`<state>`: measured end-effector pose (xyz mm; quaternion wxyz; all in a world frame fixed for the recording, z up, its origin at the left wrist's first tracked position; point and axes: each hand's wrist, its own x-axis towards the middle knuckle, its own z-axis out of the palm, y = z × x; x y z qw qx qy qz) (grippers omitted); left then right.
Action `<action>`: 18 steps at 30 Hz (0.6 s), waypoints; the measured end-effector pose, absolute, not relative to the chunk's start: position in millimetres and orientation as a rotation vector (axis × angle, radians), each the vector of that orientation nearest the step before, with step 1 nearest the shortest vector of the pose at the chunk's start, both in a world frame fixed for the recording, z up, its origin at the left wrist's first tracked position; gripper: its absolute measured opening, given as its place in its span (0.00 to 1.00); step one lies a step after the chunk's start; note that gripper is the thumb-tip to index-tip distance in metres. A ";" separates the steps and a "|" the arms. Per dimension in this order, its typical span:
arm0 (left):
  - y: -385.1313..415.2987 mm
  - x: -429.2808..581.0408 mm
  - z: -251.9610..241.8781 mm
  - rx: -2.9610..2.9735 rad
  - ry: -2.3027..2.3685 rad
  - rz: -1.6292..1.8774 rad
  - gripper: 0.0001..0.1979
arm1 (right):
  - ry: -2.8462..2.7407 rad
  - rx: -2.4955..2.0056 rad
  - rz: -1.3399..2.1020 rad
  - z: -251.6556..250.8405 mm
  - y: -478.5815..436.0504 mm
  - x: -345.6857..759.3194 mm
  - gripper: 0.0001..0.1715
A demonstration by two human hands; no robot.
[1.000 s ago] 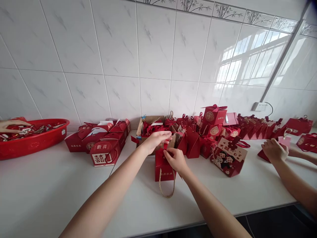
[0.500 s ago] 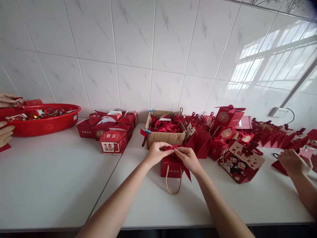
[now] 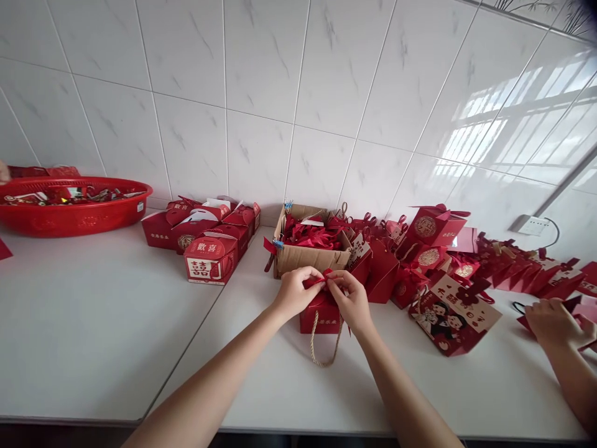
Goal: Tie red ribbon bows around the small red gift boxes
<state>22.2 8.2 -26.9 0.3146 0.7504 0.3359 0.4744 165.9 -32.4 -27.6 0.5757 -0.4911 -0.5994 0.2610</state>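
Observation:
A small red gift box (image 3: 319, 318) with gold lettering stands in front of me on the white table. Its twisted rope handle (image 3: 313, 348) hangs down over the near side. On top of it, my left hand (image 3: 298, 291) pinches a red ribbon (image 3: 328, 274) between thumb and fingers. My right hand (image 3: 349, 298) pinches the same ribbon close beside it, the fingertips nearly meeting. The knot itself is mostly hidden by my fingers. Just behind is a cardboard box (image 3: 310, 258) full of red ribbons.
Red gift boxes (image 3: 209, 258) sit left of centre, with a red basin (image 3: 84, 214) of wrapped items beyond. Many red boxes crowd the right, including one with a cartoon couple (image 3: 450, 323). Another person's hand (image 3: 557, 320) works at far right. A socket strip (image 3: 532, 225) lies by the wall.
Both my hands stay on the ribbon; its loose tail on the right is now mostly out of sight behind my right hand. The view shifted slightly, and a person's hands at far left have mostly left view.

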 end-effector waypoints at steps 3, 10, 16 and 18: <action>10.2 23.4 -27.5 1.986 0.901 1.260 0.05 | -1.394 -1.174 0.591 -29.5 -31.7 166.1 0.12; 6.4 23.5 -20.2 2.035 0.981 1.298 0.05 | -1.454 -1.226 0.462 -29.4 -36.7 167.7 0.12; 5.8 23.1 -16.1 2.081 1.019 1.320 0.04 | -1.503 -1.262 0.385 -26.2 -38.6 168.8 0.11; 7.2 23.2 -16.5 2.094 1.039 1.341 0.04 | -1.498 -1.278 0.397 -26.9 -37.2 169.7 0.09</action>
